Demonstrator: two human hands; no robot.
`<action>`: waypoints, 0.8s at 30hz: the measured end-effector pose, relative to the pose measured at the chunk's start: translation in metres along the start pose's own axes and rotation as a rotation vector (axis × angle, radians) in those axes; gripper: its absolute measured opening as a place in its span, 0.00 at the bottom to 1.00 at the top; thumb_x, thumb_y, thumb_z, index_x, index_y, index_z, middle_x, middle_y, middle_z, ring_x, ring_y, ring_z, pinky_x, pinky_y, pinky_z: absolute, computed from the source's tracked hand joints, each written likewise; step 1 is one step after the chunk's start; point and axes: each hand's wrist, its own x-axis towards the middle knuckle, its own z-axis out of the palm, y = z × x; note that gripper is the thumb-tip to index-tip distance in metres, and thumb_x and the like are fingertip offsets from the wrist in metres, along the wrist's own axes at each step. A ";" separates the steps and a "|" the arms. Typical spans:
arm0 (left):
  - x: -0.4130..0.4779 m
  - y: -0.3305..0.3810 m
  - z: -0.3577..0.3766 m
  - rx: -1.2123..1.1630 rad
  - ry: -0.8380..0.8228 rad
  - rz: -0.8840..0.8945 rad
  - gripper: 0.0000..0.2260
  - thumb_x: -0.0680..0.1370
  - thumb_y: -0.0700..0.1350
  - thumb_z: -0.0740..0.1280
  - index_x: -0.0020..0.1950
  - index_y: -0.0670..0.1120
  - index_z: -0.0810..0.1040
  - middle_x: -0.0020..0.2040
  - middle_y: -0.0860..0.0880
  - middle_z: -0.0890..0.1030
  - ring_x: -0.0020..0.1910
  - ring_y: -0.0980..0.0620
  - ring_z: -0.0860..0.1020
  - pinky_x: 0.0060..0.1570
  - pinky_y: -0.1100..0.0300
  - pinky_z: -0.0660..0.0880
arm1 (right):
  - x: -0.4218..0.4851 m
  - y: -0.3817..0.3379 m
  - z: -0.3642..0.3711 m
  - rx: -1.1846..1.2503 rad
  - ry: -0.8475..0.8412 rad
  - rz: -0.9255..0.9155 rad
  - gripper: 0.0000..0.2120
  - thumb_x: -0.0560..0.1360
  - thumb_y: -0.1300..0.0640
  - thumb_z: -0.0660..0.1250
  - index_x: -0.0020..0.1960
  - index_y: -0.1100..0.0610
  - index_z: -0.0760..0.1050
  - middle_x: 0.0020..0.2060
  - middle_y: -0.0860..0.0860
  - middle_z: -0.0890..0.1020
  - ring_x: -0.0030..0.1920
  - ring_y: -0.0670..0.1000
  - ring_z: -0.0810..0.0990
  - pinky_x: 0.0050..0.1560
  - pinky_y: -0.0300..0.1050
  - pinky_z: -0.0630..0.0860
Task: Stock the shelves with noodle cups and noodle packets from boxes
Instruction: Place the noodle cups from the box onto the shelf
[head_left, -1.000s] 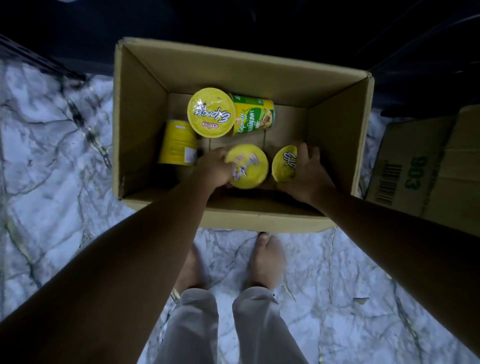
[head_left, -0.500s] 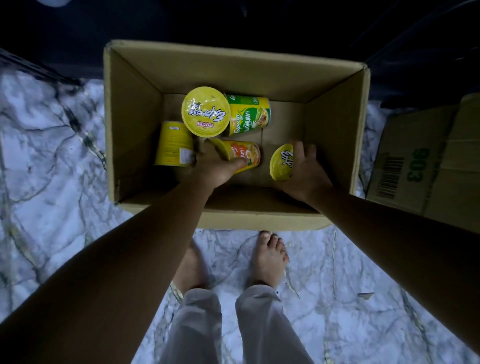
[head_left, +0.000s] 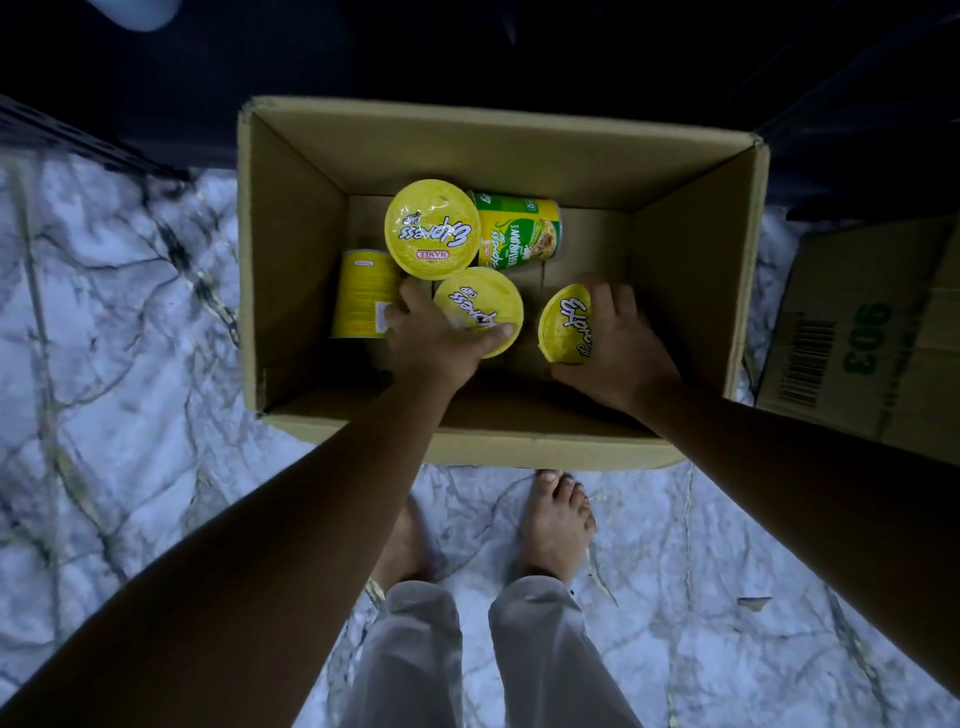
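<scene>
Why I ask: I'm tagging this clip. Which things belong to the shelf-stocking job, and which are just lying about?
Job: open cardboard box; centre noodle cup, gripped by left hand; tilted noodle cup, gripped by right hand; upright lidded cup; green cup on its side; yellow cup on its side.
Lying about: box marked 903, untouched, contents unseen; scrap on marble floor.

Left hand (head_left: 432, 339) grips left cup (head_left: 475, 304); right hand (head_left: 623, 349) grips right cup (head_left: 562, 326).

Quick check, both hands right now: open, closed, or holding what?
Left hand: holding a noodle cup, lid up.
Right hand: holding a second noodle cup, tilted.
</scene>
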 end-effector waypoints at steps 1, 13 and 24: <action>0.000 0.000 -0.001 -0.002 -0.024 0.011 0.48 0.63 0.58 0.84 0.74 0.47 0.62 0.72 0.39 0.67 0.72 0.37 0.68 0.68 0.44 0.72 | 0.001 -0.001 0.001 -0.020 -0.008 -0.003 0.52 0.64 0.46 0.81 0.78 0.48 0.54 0.70 0.56 0.63 0.68 0.63 0.70 0.61 0.58 0.76; 0.022 -0.032 -0.062 0.755 0.001 0.318 0.28 0.77 0.36 0.69 0.75 0.50 0.66 0.72 0.37 0.60 0.64 0.31 0.69 0.54 0.39 0.75 | 0.011 -0.008 0.007 -0.063 -0.047 0.003 0.55 0.63 0.45 0.83 0.79 0.45 0.52 0.73 0.55 0.61 0.70 0.66 0.69 0.64 0.61 0.75; 0.046 -0.043 -0.080 0.550 0.077 0.235 0.26 0.75 0.37 0.69 0.73 0.42 0.72 0.53 0.34 0.81 0.57 0.30 0.79 0.55 0.41 0.76 | 0.008 -0.010 0.002 -0.070 -0.056 0.016 0.55 0.64 0.44 0.82 0.79 0.45 0.52 0.73 0.56 0.61 0.70 0.67 0.69 0.64 0.63 0.75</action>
